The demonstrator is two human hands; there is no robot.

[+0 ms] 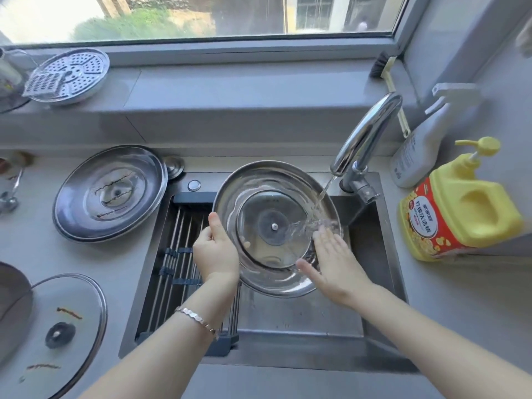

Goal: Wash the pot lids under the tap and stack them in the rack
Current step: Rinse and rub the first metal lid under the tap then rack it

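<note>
A glass pot lid [259,197] with a steel rim is held upside down over the sink [385,249]. My left hand [216,251] grips its left rim, thumb on top. Flat on the lid's wet right side lies my right hand [334,263], fingers straight. Water runs from the chrome tap [365,133] onto the lid near those fingers. A roll-up rack [175,254] of steel rods spans the sink's left part. Two more lids lie on the counter at left: one [110,194] behind, one [66,329] in front, both streaked brown.
A yellow detergent pump bottle [460,208] and a white spray bottle [417,145] stand right of the sink. A perforated steamer plate [72,76] with a grater sits on the window sill at far left. A brush [388,79] leans in the corner.
</note>
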